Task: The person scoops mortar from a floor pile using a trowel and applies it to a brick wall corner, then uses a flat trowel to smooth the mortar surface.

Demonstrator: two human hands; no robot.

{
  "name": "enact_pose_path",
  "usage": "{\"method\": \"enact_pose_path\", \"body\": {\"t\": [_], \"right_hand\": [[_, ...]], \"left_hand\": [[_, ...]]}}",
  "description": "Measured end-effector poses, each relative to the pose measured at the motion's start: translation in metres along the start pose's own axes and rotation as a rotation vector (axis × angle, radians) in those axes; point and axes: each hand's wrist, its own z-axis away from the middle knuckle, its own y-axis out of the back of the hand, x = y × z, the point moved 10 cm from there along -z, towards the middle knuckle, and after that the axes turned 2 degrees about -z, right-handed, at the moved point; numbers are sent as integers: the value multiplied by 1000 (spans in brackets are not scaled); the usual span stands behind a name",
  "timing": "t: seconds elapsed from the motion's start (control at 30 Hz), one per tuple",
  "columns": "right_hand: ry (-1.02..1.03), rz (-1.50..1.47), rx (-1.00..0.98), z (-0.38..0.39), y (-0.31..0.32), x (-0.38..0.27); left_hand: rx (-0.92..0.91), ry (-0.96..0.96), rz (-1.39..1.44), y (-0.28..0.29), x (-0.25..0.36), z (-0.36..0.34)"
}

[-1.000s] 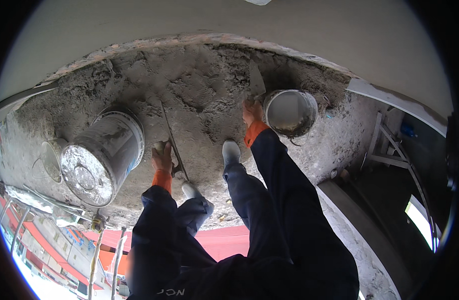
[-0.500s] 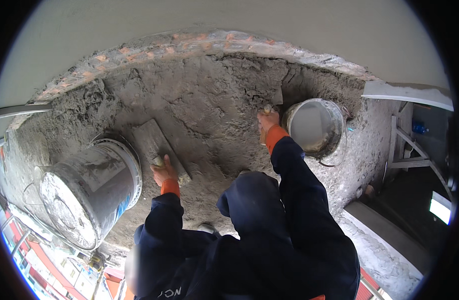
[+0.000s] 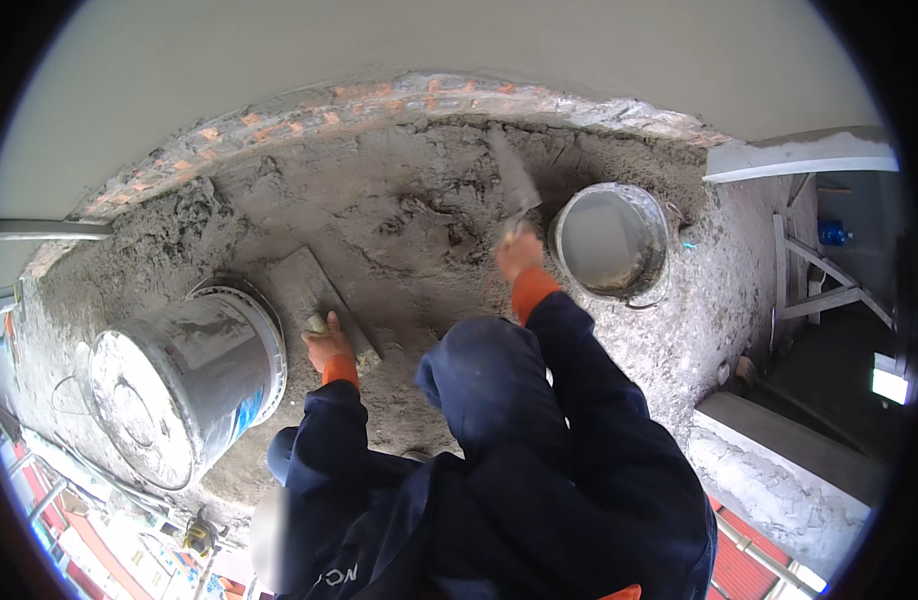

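My left hand (image 3: 327,350) is closed around the handle of a flat rectangular plastering float (image 3: 301,275), which lies against the wet grey mortar (image 3: 379,205). In my right hand (image 3: 521,255) is the handle of a trowel (image 3: 516,178), its metal blade pointing away over the mortar toward the wall and slightly blurred. Just right of that hand stands a round bucket (image 3: 662,245) with grey water or thin slurry inside. Left of the float is a large mortar-smeared bucket (image 3: 214,345), overturned, with its whitish base showing.
A smooth grey wall (image 3: 429,35) rises ahead, with a strip of exposed brick (image 3: 359,98) along its foot. At the right are a pale ledge (image 3: 804,160), a wooden frame (image 3: 824,300) and a blue bottle (image 3: 832,232). My knee (image 3: 484,375) is between my arms.
My right hand has moved slightly left and nearer, and the trowel blade has swung left and shows more fully. My left hand and the float stay nearly in place.
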Motion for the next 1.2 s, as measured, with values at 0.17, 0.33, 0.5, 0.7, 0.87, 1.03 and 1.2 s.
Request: {"method": "enact_pose_path", "body": {"t": [0.17, 0.33, 0.5, 0.7, 0.87, 1.03, 1.2], "right_hand": [[-157, -103, -208, -67, -36, -4], [39, 109, -284, -47, -72, -24], [167, 209, -284, -2, -68, -33], [678, -102, 312, 109, 96, -52], [326, 163, 881, 164, 263, 42], [213, -501, 543, 89, 241, 151], [12, -935, 359, 57, 271, 90]], "left_hand": [[-2, -30, 9, -3, 7, -5], [-24, -23, 31, -3, 0, -1], [32, -122, 20, 1, 23, -1], [54, -159, 19, -3, 13, 1], [32, -268, 99, 2, 17, 8], [-11, -192, 132, 9, 25, 14], [-31, -118, 135, 10, 10, 4]]}}
